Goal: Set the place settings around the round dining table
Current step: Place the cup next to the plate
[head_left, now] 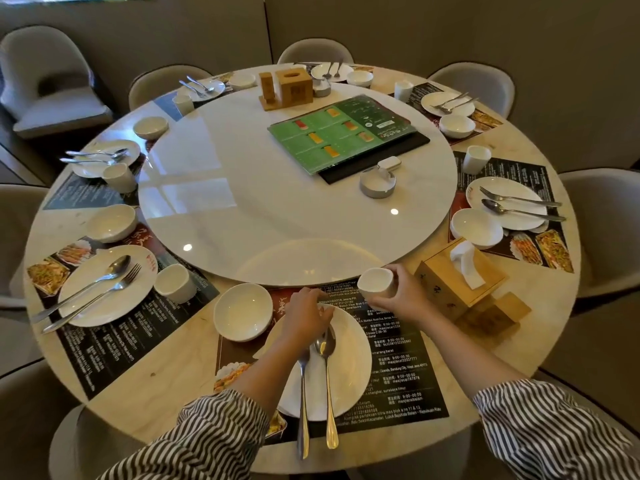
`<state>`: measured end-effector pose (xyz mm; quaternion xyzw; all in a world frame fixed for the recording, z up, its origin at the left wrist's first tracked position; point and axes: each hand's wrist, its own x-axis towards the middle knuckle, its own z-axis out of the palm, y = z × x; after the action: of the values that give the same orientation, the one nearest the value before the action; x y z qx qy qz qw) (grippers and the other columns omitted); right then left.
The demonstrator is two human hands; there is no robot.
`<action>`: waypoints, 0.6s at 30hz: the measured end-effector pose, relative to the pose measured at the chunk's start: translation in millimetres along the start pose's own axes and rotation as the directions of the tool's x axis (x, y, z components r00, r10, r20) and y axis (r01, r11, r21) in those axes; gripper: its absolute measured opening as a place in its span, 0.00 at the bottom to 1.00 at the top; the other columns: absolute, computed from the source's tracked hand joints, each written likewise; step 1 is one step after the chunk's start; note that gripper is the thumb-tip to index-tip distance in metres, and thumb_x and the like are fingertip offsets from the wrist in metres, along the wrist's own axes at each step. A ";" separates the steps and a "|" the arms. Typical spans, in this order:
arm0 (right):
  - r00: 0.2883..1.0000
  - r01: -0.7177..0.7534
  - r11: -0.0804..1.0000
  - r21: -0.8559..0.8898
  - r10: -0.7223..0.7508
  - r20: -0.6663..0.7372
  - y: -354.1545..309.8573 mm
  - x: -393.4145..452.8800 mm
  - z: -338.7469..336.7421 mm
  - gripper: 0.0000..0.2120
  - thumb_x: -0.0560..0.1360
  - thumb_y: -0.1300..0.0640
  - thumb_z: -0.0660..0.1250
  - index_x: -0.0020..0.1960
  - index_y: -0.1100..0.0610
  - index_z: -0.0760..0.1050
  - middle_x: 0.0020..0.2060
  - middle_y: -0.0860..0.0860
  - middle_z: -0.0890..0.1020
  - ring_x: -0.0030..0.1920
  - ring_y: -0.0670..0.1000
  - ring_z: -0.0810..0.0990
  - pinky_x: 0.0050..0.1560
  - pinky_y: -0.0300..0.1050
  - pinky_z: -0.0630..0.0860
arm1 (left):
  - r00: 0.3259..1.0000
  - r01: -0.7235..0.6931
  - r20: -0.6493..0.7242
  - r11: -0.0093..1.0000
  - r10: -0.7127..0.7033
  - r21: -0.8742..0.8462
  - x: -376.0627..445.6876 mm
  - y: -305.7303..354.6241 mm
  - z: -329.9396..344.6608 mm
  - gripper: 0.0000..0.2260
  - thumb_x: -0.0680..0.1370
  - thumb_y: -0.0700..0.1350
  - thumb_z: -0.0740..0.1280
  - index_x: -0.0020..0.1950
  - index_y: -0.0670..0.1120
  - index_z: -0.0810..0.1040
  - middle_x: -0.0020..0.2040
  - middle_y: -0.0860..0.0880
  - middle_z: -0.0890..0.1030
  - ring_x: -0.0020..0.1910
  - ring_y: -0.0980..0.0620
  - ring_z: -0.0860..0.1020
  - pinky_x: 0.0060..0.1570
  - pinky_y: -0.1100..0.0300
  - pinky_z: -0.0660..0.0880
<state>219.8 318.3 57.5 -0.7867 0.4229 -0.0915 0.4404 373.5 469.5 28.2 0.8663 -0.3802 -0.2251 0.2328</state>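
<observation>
Small white ceramic cup (375, 283): gripped in right hand (403, 292), held above black printed placemat (398, 362), up-right of round white plate (349, 355). Left hand (306, 315): fingers curled on steel spoon (327, 375) and fork (303, 403), handles toward the person.

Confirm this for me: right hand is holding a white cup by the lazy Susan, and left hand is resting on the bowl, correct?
Not quite. The head view shows the left hand on the plate, at the spoon and fork tops; the bowl sits untouched beside it. The right hand does hold the white cup.
</observation>
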 end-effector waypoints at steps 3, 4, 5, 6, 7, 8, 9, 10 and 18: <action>0.987 -0.008 0.995 0.104 0.024 -0.159 7.3 -7.2 13.1 0.35 0.63 0.53 0.81 0.63 0.54 0.67 0.56 0.47 0.74 0.56 0.48 0.73 0.54 0.42 0.74 | 1.000 0.009 -0.002 1.000 -0.009 -0.003 -0.8 0.4 1.9 0.17 0.76 0.53 0.67 0.63 0.50 0.76 0.62 0.51 0.76 0.63 0.50 0.72 0.65 0.48 0.69; 0.978 -0.009 0.992 0.123 0.034 -0.204 7.2 -9.9 17.5 0.34 0.63 0.53 0.81 0.62 0.55 0.67 0.55 0.48 0.74 0.55 0.48 0.74 0.53 0.41 0.73 | 1.000 0.009 -0.003 1.000 -0.009 -0.002 -1.1 0.8 2.7 0.17 0.76 0.53 0.67 0.63 0.50 0.76 0.62 0.50 0.76 0.63 0.50 0.72 0.65 0.48 0.69; 0.968 -0.008 0.991 0.137 0.042 -0.246 7.4 -12.4 22.5 0.34 0.63 0.53 0.81 0.62 0.55 0.66 0.54 0.48 0.74 0.54 0.48 0.74 0.51 0.40 0.72 | 1.000 0.009 -0.004 1.000 -0.009 -0.003 -1.5 1.6 3.1 0.17 0.76 0.53 0.67 0.63 0.50 0.76 0.62 0.50 0.76 0.63 0.50 0.72 0.65 0.47 0.69; 0.958 -0.010 0.989 0.146 0.051 -0.281 6.5 -14.8 28.0 0.33 0.63 0.53 0.81 0.61 0.55 0.66 0.53 0.48 0.74 0.53 0.48 0.74 0.49 0.38 0.71 | 1.000 0.013 -0.005 1.000 -0.013 -0.006 -1.5 2.4 3.4 0.17 0.76 0.53 0.68 0.63 0.50 0.76 0.62 0.50 0.76 0.62 0.50 0.72 0.65 0.47 0.69; 0.948 -0.014 0.989 0.150 0.061 -0.313 5.9 -17.1 33.7 0.33 0.63 0.53 0.81 0.60 0.55 0.66 0.53 0.49 0.74 0.53 0.48 0.74 0.47 0.37 0.71 | 1.000 0.019 -0.007 1.000 -0.019 -0.010 -1.5 2.9 3.8 0.17 0.76 0.53 0.68 0.64 0.50 0.76 0.62 0.51 0.76 0.62 0.50 0.73 0.64 0.47 0.69; 0.935 -0.023 0.988 0.153 0.075 -0.346 4.5 -19.2 39.3 0.33 0.63 0.53 0.81 0.60 0.56 0.65 0.53 0.49 0.73 0.52 0.48 0.74 0.45 0.35 0.70 | 1.000 0.025 -0.009 1.000 -0.025 -0.012 -1.4 3.2 4.0 0.18 0.76 0.53 0.68 0.64 0.50 0.76 0.62 0.51 0.76 0.62 0.50 0.73 0.64 0.47 0.70; 0.920 -0.032 0.987 0.157 0.090 -0.381 3.4 -20.9 44.8 0.33 0.64 0.54 0.81 0.60 0.57 0.65 0.53 0.49 0.73 0.51 0.47 0.74 0.43 0.33 0.69 | 1.000 0.027 -0.013 1.000 -0.027 -0.012 -1.2 3.4 4.1 0.18 0.76 0.53 0.68 0.64 0.50 0.76 0.61 0.51 0.76 0.62 0.50 0.73 0.64 0.48 0.70; 0.903 -0.040 0.985 0.166 0.107 -0.416 2.0 -22.0 50.3 0.33 0.63 0.54 0.81 0.59 0.57 0.65 0.52 0.50 0.72 0.50 0.47 0.73 0.42 0.32 0.68 | 0.999 0.028 -0.016 1.000 -0.028 -0.011 -1.3 3.3 4.0 0.18 0.76 0.53 0.68 0.64 0.51 0.76 0.62 0.51 0.76 0.62 0.50 0.73 0.64 0.48 0.70; 0.836 -0.052 0.973 0.227 0.167 -0.522 -4.6 -16.4 75.9 0.33 0.61 0.55 0.82 0.56 0.60 0.64 0.51 0.52 0.72 0.48 0.49 0.73 0.38 0.28 0.65 | 0.999 0.029 -0.028 0.999 -0.029 -0.016 -4.4 2.1 3.7 0.18 0.76 0.52 0.67 0.64 0.50 0.76 0.60 0.50 0.76 0.61 0.50 0.73 0.64 0.51 0.69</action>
<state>251.5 378.4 19.6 -0.6545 0.5622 -0.3256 0.3867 367.6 470.7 27.4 0.8730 -0.3624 -0.2193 0.2417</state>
